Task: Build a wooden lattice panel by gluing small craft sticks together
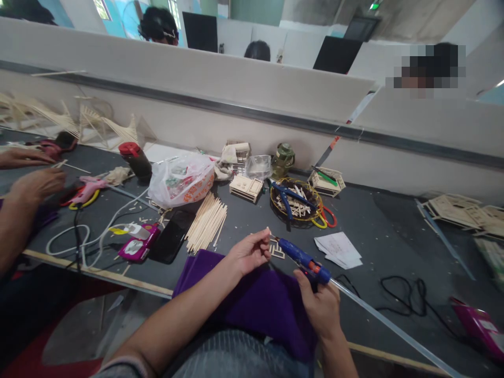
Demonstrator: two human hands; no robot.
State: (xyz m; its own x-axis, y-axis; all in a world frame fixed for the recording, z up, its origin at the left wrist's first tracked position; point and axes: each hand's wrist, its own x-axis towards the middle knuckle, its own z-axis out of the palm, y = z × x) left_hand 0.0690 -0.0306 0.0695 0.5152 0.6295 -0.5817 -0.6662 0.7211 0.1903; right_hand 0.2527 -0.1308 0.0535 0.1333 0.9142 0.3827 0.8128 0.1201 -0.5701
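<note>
Grey pinstriped clothing [197, 354] sits nearest the camera, w/ a deep-purple folded cloth [244, 294] just beyond it. Blue plastic glue gun w/ orange parts [301, 254] is up by the cloth's far edge in the R hand [321, 302], fingers wrapped round its grip, nozzle pointing at the L hand [250, 253]. L fingertips are pressed together, pinching what looks like a tiny pale wooden bit [268, 229]; too small to be sure.

Main risk, I'd judge: a burn, b/c the nozzle, prob. hot, is so near those fingertips; a slip of either hand could do it. Stray glue could drip on the small pale wooden lattice [276, 255] by the nozzle on the dark grey table [366, 226]. Long clear glue stick [378, 315] juts far out the gun's rear, so a bump there could swing the tip off aim.

Further out, the loose bundle of thin pale sticks [207, 223], w/ a black phone [172, 236] just beside, could scatter if the L arm swept it. Loose black cable [421, 294] could snag; can't tell where it all runs.
</note>
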